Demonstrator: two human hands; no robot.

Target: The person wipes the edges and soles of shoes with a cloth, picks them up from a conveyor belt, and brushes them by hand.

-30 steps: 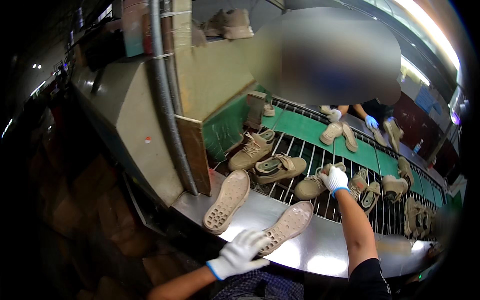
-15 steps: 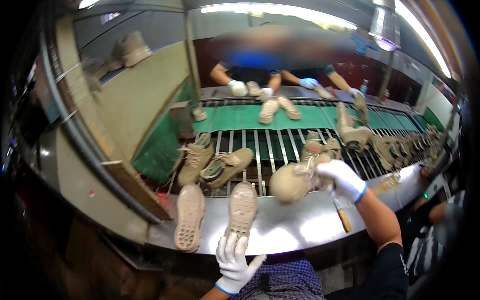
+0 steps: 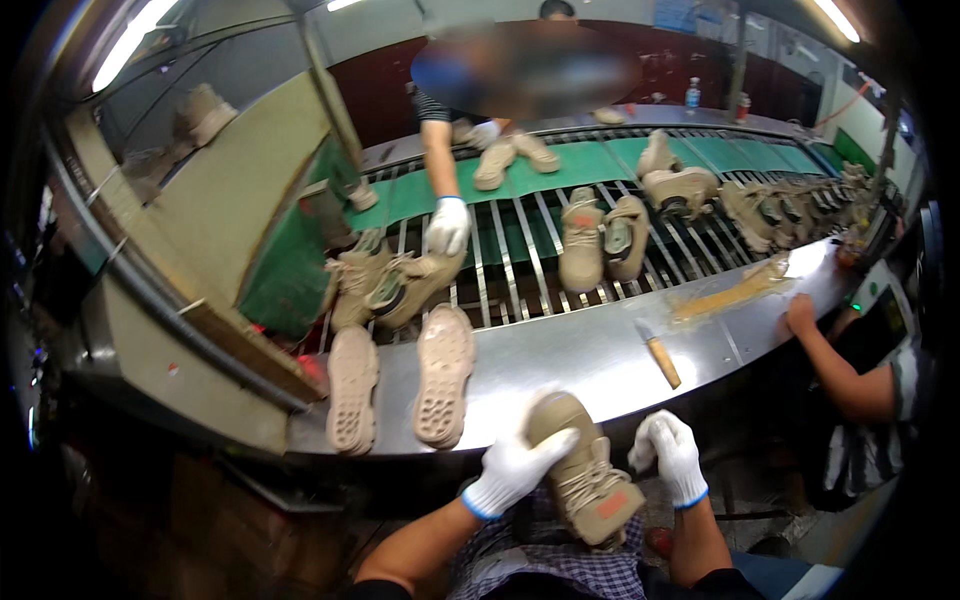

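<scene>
In front of my lap is a tan lace-up shoe [image 3: 585,480], tilted, with its toe pointing away and an orange-red patch on the tongue. My left hand [image 3: 518,468], in a white knit glove, grips it round the toe end. My right hand [image 3: 672,458], gloved alike, is just right of the shoe, its fingers curled; what they may hold is hidden. Two beige shoe soles, a left sole [image 3: 352,390] and a right sole [image 3: 444,376], lie on the metal ledge [image 3: 540,365] beyond my left hand. A knife [image 3: 662,362] with a wooden handle lies further right.
Past the ledge, tan shoes stand on a slatted conveyor [image 3: 510,265], including one pair [image 3: 582,240]. A co-worker's gloved hand [image 3: 448,228] touches a shoe [image 3: 412,290] at left. Another person's arm [image 3: 830,350] rests at the right ledge. More shoes [image 3: 750,215] line the far right.
The shoe in my right hand has come back toward my lap, and my left hand now grips it. My left hand has left the sole. A co-worker's hand has reached to the left pair.
</scene>
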